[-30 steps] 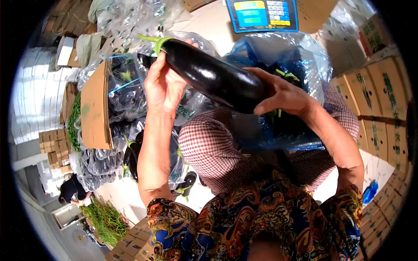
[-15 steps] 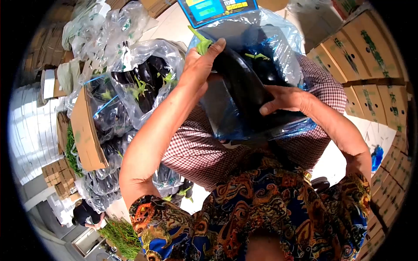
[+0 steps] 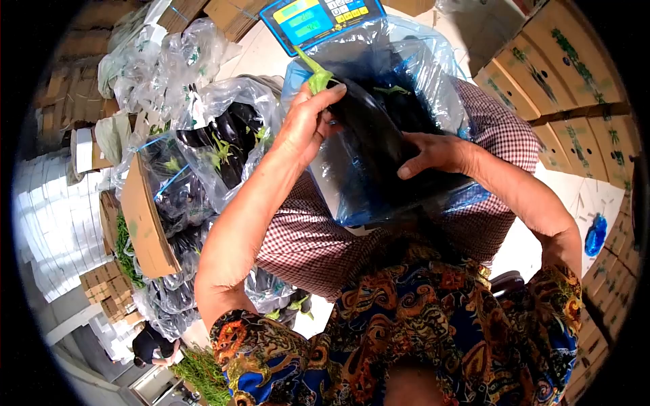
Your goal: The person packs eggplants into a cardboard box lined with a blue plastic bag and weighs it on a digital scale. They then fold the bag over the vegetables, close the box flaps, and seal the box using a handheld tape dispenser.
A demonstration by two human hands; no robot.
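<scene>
The fingers (image 3: 323, 100) of the left hand (image 3: 305, 125) are closed around the top end of a long eggplant (image 3: 376, 132), just under its green calyx (image 3: 317, 78), whose stalk sticks up past the thumb. The fingers (image 3: 414, 168) of the right hand (image 3: 440, 152) curl over the lower half of the same eggplant, gripping it from the other side. The eggplant is glossy, very dark purple, almost black. It slants down from upper left to lower right between the two hands.

It is held at the mouth of a blue plastic bag (image 3: 352, 199) that rests on the person's lap, against the checked trousers (image 3: 311, 237). Whether its lower end is already inside the film cannot be told. More dark eggplants with green stalks show through the bag's upper part.

Beyond the bag lies a blue weighing scale (image 3: 318, 17) with a keypad. To the left, clear plastic bags (image 3: 227, 135) also hold eggplants, and a cardboard sheet (image 3: 145, 223) leans against them. Printed cardboard boxes (image 3: 562, 68) are stacked at the right. At the lower left another person (image 3: 152, 345) bends beside a heap of green vegetables (image 3: 203, 375).
</scene>
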